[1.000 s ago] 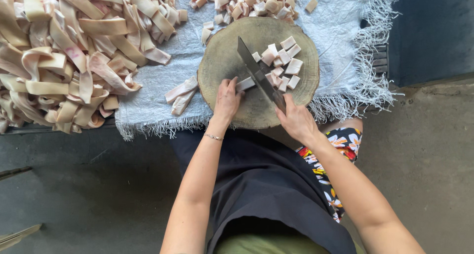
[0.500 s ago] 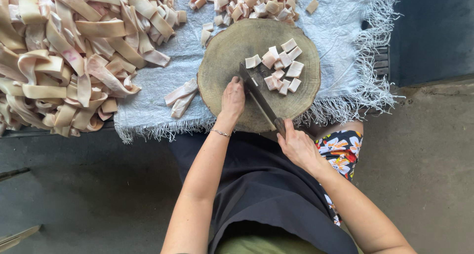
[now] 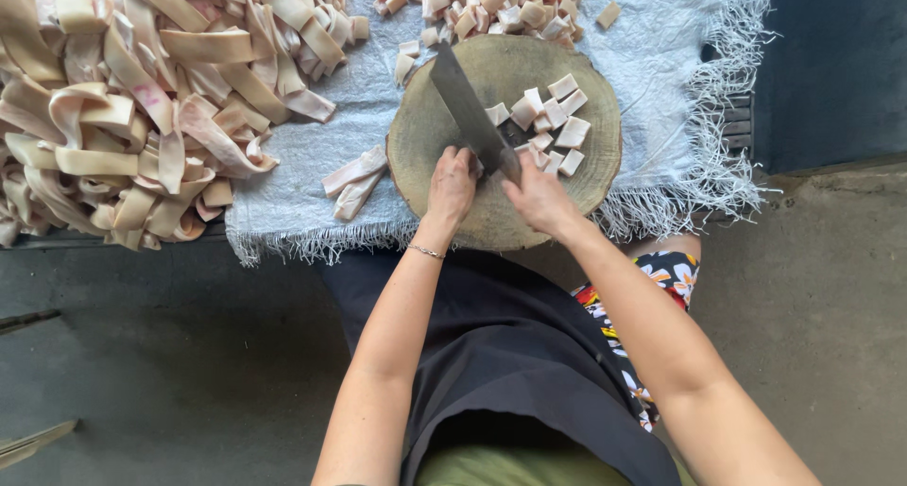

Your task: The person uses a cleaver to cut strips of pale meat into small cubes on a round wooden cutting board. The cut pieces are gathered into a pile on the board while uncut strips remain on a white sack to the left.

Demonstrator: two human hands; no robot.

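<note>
Head view: a person's right hand point(image 3: 537, 195) grips the handle of a broad cleaver point(image 3: 470, 113) whose blade lies across a round wooden chopping block point(image 3: 444, 136), while the left hand point(image 3: 452, 186) presses fingers-down on the block just beside the blade's near end. Pale square-cut pieces point(image 3: 548, 127) sit on the block to the blade's right, and two uncut strips point(image 3: 353, 179) lie just left of the block on a fringed light-blue cloth point(image 3: 661, 61). Beyond the block lies a heap of more cut pieces point(image 3: 491, 4), and far to its left a large pile of long pale strips point(image 3: 123, 99).
</note>
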